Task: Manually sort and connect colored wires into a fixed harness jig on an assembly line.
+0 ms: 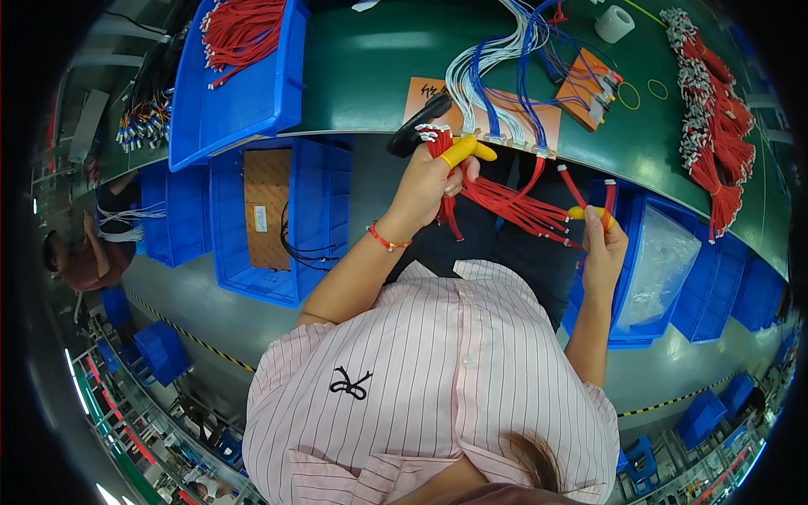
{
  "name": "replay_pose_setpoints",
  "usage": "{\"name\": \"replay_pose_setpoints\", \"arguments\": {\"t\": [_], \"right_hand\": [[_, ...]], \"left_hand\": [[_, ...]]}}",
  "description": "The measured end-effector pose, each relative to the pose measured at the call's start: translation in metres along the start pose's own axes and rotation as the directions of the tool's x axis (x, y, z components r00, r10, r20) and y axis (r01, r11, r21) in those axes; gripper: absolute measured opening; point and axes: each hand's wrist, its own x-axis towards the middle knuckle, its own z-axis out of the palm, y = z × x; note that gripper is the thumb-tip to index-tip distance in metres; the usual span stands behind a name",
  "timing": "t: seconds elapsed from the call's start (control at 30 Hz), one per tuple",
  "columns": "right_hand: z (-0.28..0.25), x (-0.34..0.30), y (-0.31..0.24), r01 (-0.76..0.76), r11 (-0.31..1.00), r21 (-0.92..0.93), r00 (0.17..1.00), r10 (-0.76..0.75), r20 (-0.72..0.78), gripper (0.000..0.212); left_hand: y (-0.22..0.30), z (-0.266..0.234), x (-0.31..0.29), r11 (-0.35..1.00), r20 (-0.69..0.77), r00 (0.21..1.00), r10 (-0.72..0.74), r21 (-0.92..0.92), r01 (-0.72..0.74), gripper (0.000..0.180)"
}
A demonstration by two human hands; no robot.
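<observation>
My left hand [421,185], with yellow finger cots on its fingertips, is closed round a bundle of red cables [513,200] with small white connectors. The bundle fans out to the right, in front of the green table's edge. My right hand [606,244], also wearing yellow finger cots, pinches a red cable [610,195] whose white-tipped ends stick up. Just above the bundle, an orange board [425,91] at the table edge carries white wires [463,71] and blue wires [523,76] running to a row of connectors. One red cable [537,172] hangs from the rightmost connector.
A black handle-shaped object [418,126] lies beside the board. Farther right are an orange block [581,88], a white roll [614,25] and piled red cable bundles [715,126]. A blue bin [244,101] with red cables stands left. Blue crates [320,210] sit below the table.
</observation>
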Motion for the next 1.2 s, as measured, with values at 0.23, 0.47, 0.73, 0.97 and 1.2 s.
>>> {"name": "replay_pose_setpoints", "arguments": {"t": [0.23,0.47,0.73,0.97,1.2], "right_hand": [[0.044,0.02,-0.007,0.077,0.99,-0.117,0.997,-0.074,0.031,0.024],[0.072,0.032,0.003,-0.232,0.884,0.405,0.957,0.132,0.258,0.025],[0.069,0.03,0.001,-0.231,0.899,0.371,0.961,0.152,0.23,0.027],[0.07,0.031,0.003,-0.191,0.927,0.322,0.969,0.125,0.215,0.027],[0.073,0.034,0.003,-0.224,0.884,0.409,0.961,0.131,0.242,0.021]], "left_hand": [[-0.003,0.006,-0.013,0.997,0.068,0.998,0.005,0.079,-0.01,0.034],[-0.012,-0.002,-0.013,0.999,0.072,0.997,0.012,0.038,-0.015,0.031],[-0.001,0.001,-0.001,0.997,0.038,0.999,0.013,0.081,-0.016,0.026],[-0.002,0.005,0.0,0.993,-0.019,0.999,0.044,0.108,-0.042,0.027],[0.001,0.002,0.003,1.0,-0.006,1.0,0.012,0.014,-0.012,0.028]]}}
